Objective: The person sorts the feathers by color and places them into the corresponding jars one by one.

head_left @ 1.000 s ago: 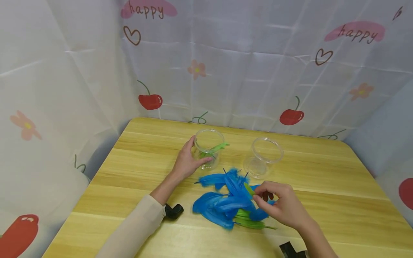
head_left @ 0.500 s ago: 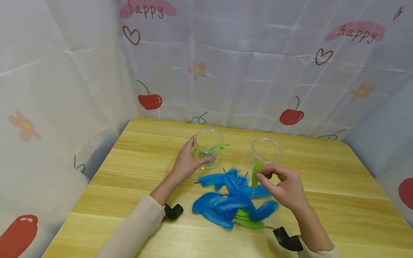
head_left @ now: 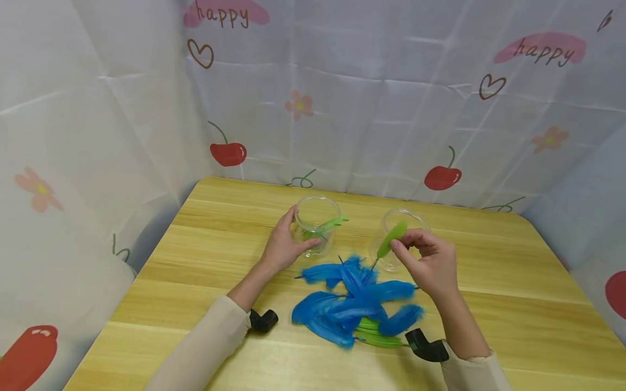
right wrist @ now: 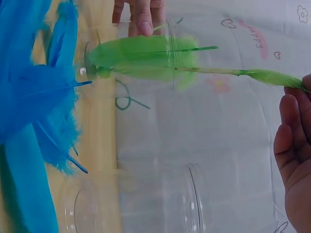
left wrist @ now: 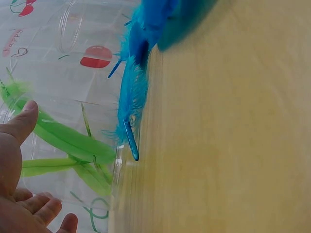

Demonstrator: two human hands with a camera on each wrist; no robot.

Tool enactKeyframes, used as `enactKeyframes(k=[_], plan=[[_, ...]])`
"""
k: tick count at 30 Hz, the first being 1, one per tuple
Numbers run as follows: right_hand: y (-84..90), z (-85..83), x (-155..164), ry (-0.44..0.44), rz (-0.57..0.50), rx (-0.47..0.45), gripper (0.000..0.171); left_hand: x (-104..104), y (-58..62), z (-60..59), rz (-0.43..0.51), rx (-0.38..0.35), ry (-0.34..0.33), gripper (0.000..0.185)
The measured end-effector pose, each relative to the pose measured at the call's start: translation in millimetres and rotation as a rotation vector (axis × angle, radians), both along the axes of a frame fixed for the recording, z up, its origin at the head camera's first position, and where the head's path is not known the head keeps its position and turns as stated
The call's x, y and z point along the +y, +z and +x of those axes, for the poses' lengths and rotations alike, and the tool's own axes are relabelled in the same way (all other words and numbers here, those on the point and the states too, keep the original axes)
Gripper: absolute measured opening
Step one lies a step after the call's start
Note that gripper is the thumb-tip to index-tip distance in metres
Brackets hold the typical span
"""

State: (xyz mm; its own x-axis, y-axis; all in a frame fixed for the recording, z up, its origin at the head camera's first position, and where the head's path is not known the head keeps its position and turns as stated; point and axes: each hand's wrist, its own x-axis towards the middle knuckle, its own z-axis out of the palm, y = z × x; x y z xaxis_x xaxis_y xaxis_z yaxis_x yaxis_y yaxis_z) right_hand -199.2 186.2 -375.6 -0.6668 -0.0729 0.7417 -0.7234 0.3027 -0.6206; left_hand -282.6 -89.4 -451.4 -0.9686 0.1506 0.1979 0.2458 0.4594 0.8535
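- Right hand (head_left: 430, 263) pinches a green feather (head_left: 389, 241) between thumb and fingertips, holding it up in the air right in front of the empty clear jar (head_left: 402, 239), blade tilted up toward the jar's rim, quill pointing down.
- Left hand (head_left: 282, 247) is wrapped round the other clear jar (head_left: 317, 224), thumb at its front, fingers behind; that jar sits well left of the empty jar and has green feathers inside (left wrist: 68, 145), one tip poking out past its rim.
- Just in front of the empty jar, a heap of blue feathers (head_left: 349, 304) lies on the table, a couple of green ones (head_left: 379, 336) peeking out at its near edge.
- The table (head_left: 489, 304) is pale wood grain; black wrist-camera mounts show at both sleeves.
- Behind the empty jar hangs a white sheet (head_left: 371, 108) printed with cherries, hearts, flowers and "happy", wrapping both sides.
- Against half a second ago: the right hand has risen from beside the heap, and the feather, then hanging upright below the jar's rim, now leans across the jar's front. The left hand and its jar haven't budged, and the heap looks the same.
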Motion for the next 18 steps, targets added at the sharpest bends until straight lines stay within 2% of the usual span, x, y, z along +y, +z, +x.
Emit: enactKeyframes(k=[4, 11, 18], plan=[[3.5, -6.7, -3.7, -0.004, -0.087, 0.005, 0.006, 0.2, -1.3, -0.4, -0.004, 0.002, 0.001, 0.101], [4.7, -19.0, -10.3, -0.11, -0.133, -0.003, 0.005, -0.3, -2.8, -1.1, -0.007, -0.001, 0.002, 0.1], [5.6, -31.4, -20.0, -0.041, -0.27, 0.005, 0.016, -0.6, -3.1, -1.5, -0.003, 0.004, -0.001, 0.1]])
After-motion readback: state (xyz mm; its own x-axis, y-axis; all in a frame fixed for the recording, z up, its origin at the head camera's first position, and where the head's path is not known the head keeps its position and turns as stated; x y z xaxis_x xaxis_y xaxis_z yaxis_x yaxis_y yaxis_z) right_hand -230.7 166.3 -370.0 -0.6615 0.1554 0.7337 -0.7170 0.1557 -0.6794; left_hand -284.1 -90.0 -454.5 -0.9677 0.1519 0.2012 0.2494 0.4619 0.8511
